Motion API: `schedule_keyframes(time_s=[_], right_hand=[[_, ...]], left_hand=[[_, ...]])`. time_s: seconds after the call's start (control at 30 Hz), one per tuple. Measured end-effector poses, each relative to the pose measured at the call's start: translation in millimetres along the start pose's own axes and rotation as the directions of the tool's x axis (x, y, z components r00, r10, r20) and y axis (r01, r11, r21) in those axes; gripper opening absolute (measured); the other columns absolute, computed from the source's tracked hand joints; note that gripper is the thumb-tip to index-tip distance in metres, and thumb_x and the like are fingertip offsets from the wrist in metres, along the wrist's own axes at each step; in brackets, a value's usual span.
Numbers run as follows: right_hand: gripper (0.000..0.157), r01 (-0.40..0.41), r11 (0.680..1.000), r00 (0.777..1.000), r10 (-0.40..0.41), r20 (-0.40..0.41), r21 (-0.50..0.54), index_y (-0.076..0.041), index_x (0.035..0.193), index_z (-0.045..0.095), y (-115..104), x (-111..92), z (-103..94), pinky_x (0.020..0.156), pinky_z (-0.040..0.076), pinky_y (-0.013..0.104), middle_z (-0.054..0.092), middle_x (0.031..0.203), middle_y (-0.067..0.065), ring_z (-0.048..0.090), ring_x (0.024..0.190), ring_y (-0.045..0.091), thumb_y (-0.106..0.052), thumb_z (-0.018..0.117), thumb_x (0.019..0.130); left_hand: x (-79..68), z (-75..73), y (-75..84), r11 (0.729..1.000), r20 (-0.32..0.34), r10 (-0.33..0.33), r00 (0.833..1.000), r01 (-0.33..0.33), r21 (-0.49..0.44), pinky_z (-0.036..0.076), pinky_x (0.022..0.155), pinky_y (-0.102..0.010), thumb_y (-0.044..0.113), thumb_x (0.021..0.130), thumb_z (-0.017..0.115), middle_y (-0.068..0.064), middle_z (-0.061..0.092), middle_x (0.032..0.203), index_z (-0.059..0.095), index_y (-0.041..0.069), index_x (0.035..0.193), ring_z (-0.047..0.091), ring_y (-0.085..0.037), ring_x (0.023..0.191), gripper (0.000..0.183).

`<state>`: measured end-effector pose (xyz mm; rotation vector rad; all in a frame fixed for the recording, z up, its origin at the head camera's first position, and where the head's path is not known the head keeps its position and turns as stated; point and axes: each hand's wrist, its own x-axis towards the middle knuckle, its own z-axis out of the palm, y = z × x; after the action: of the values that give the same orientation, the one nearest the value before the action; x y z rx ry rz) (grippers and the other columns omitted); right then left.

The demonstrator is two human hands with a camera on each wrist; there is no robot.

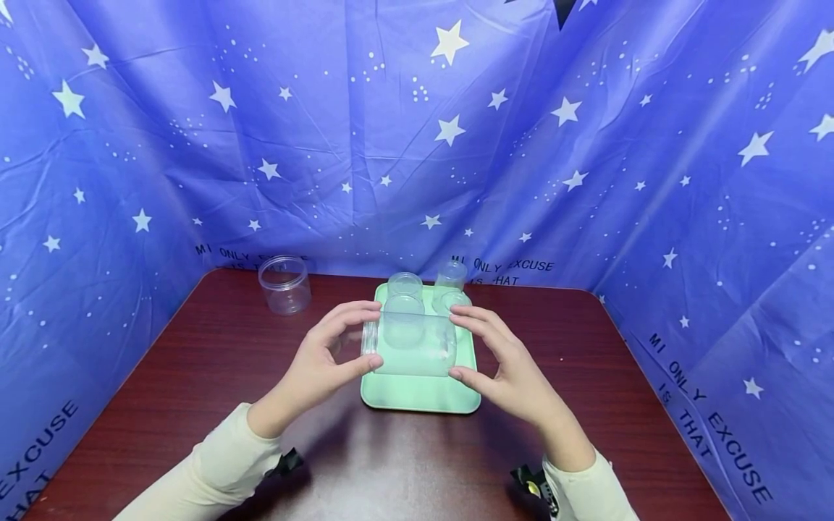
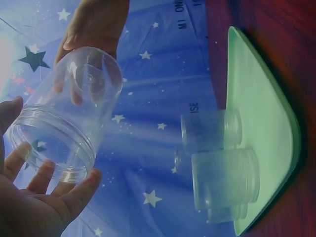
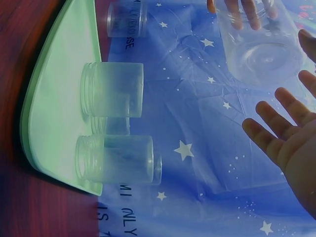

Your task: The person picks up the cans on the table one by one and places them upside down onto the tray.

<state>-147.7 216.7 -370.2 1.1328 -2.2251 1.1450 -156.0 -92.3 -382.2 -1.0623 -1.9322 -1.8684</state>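
Observation:
A clear plastic jar [image 1: 417,346] lies sideways in the air above the front of the green tray [image 1: 417,401], its threaded mouth toward the left. My left hand [image 1: 324,354] holds it by the mouth end, with fingers and thumb spread around the threaded rim [image 2: 57,133]. At the jar's base is my right hand [image 1: 511,362], fingertips right by the base edge in the head view. In the right wrist view, the right hand's fingers [image 3: 269,121] are straight and spread below the base, a gap showing between.
Several clear jars [image 3: 116,89] stand mouth down on the far half of the tray. Another clear jar [image 1: 287,286] stands mouth up at the back left of the dark red wooden table [image 1: 215,362]. A blue starry curtain [image 1: 352,145] surrounds the table's back and sides.

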Motion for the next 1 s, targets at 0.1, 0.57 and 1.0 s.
schedule_keyframes(time_s=[0.1, 0.57, 1.0], right_hand=[[0.073, 0.002, 1.0, 1.0, -0.002, 0.001, 0.024, -0.006, 0.145, 0.054, 0, 0, 0.4, 0.117, 0.035, 0.023, 0.05, 0.15, 0.015, 0.045, 0.141, 0.028, -0.003, 0.085, 0.079], [0.075, 0.011, 0.993, 1.0, -0.012, 0.002, 0.114, -0.006, 0.146, 0.052, 3, 0, 1.5, 0.116, 0.038, 0.025, 0.048, 0.151, 0.018, 0.044, 0.142, 0.029, -0.001, 0.085, 0.078], [0.081, -0.015, 0.976, 1.0, 0.012, 0.017, 0.217, 0.001, 0.145, 0.049, 0, 1, 5.8, 0.106, 0.047, 0.029, 0.043, 0.154, 0.021, 0.044, 0.142, 0.023, 0.006, 0.087, 0.074]], left_hand=[[0.3, 2.8, -1.5, 1.0, -0.003, 0.016, 1.0, -0.016, -0.024, 0.055, 0.101, -0.037, -0.017, 0.077, 0.079, -0.023, 0.054, 0.141, 0.062, -0.004, 0.13, 0.056, -0.028, 0.129, 0.057], [-0.6, 10.9, -3.4, 0.994, -0.039, 0.048, 0.998, -0.051, -0.096, 0.055, 0.1, -0.044, -0.019, 0.076, 0.078, -0.022, 0.053, 0.142, 0.06, -0.009, 0.128, 0.054, -0.029, 0.132, 0.055], [0.3, 13.0, -1.1, 0.992, -0.041, 0.055, 0.998, -0.059, -0.115, 0.053, 0.103, -0.045, -0.02, 0.076, 0.078, -0.024, 0.052, 0.142, 0.057, -0.015, 0.126, 0.053, -0.027, 0.134, 0.054]])
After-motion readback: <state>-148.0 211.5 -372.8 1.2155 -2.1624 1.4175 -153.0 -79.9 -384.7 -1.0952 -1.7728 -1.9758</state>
